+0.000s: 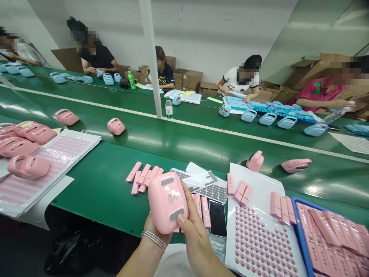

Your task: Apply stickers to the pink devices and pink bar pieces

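A rounded pink plastic housing (165,198) is held up in front of me, its underside facing me, with two grey oval pads and small printed text. My left hand (150,223), bracelets at its wrist, grips the housing from behind and below; its fingers are mostly hidden. My right hand (191,221) wraps the right side, thumb on the lower grey pad (177,214). Behind the housing lie pink rectangular pieces (143,175) and sheets of grey oval stickers (211,190). A dark-screened phone (218,217) lies right of my hands.
A sheet of round stickers (259,238) and a blue tray (301,234) of pink pieces are at right. Pink housings (29,167) and printed sheets (66,154) are at left. A green conveyor (184,140) crosses ahead; several co-workers sit beyond it with light-blue housings (268,119).
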